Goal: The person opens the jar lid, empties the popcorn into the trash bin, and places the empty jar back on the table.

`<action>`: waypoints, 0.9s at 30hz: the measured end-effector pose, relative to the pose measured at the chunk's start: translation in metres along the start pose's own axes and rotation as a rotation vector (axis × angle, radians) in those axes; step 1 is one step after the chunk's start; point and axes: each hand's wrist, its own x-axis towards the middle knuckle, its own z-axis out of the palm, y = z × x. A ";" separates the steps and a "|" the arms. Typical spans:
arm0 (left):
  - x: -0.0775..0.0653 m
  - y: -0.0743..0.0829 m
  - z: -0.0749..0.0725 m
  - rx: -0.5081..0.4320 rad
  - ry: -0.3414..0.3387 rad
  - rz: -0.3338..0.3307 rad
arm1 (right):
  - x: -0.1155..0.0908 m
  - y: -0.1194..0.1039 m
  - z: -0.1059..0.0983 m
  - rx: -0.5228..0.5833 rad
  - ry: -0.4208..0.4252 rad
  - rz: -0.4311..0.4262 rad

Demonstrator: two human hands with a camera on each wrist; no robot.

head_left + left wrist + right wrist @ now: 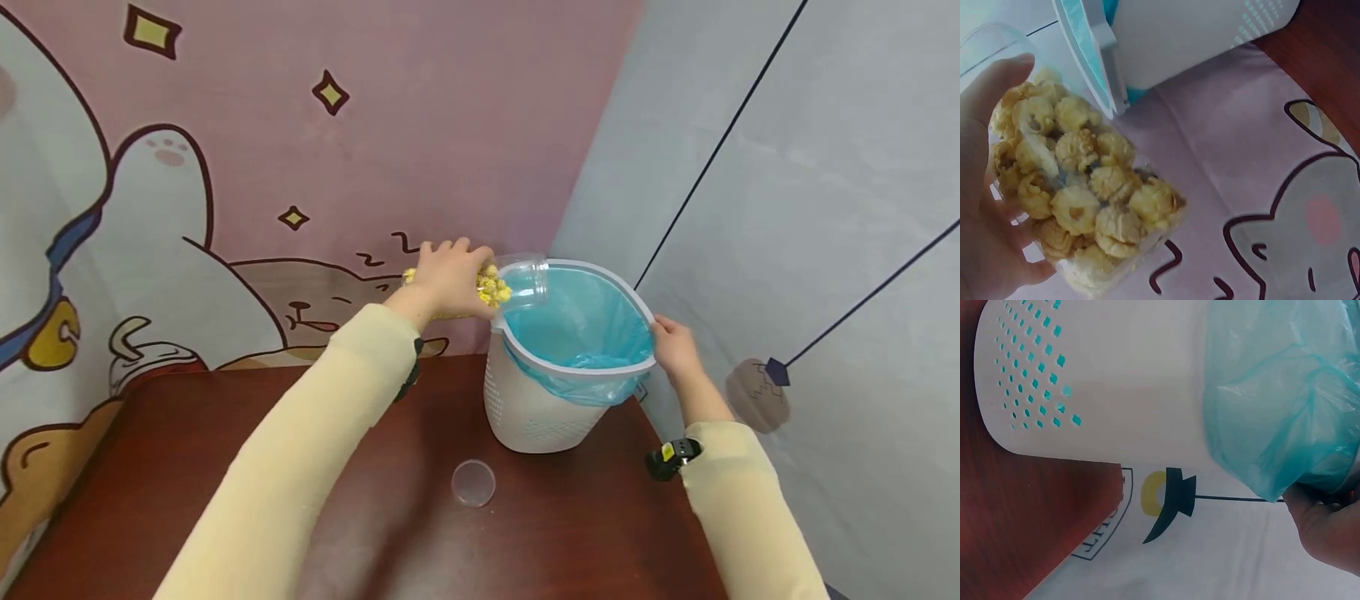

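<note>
My left hand (450, 279) grips a clear plastic jar (531, 282) of popcorn (1075, 206). The jar lies tipped on its side, its open mouth over the left rim of a white trash bin (517, 417). Much of the popcorn sits toward the jar's bottom end, as the left wrist view shows. A blue-green bag (577, 317) lines the bin and folds down outside the rim. On the bin's right side, my right hand (675, 346) holds the rim, with the thumb beside the bag in the right wrist view; its other fingers are mostly hidden.
A round clear lid (473, 483) lies on the dark red-brown table (555, 533) in front of the bin. Close behind the bin is a pink wall covering with cartoon animals (450, 125); a pale grey one (825, 208) rises at the right.
</note>
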 end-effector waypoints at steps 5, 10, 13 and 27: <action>0.009 0.011 -0.002 0.079 0.010 0.015 | 0.001 -0.005 0.003 0.033 -0.008 -0.002; 0.014 0.021 -0.005 0.149 0.004 0.039 | 0.001 -0.006 0.004 0.083 -0.007 0.000; 0.016 0.026 -0.004 0.146 -0.006 0.044 | 0.001 -0.006 0.003 0.173 0.001 0.037; 0.019 0.041 0.001 0.174 -0.042 0.043 | 0.000 -0.008 -0.010 0.568 -0.017 0.143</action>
